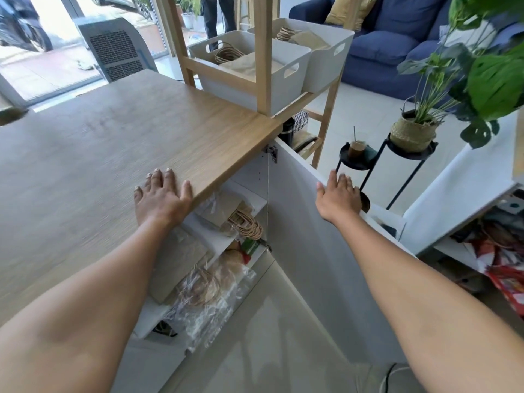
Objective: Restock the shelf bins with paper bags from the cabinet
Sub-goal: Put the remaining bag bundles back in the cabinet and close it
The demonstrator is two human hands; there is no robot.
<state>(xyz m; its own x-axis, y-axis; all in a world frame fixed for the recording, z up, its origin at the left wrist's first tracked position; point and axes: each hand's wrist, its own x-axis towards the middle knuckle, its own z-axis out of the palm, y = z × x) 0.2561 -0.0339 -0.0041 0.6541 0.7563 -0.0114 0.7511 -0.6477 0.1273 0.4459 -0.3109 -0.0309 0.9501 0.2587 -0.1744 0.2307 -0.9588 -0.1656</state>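
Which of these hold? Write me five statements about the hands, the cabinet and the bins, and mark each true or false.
1. The left hand lies flat on the wooden countertop. True.
2. The right hand holds a paper bag. False: it rests on the top edge of the open cabinet door and holds nothing.
3. The cabinet door is shut. False: it stands swung open, showing the shelves inside.
4. Paper bags with twine handles lie on the cabinet shelves. True.
5. Both white bins on the wooden rack are empty. False: each already holds brown paper bags.
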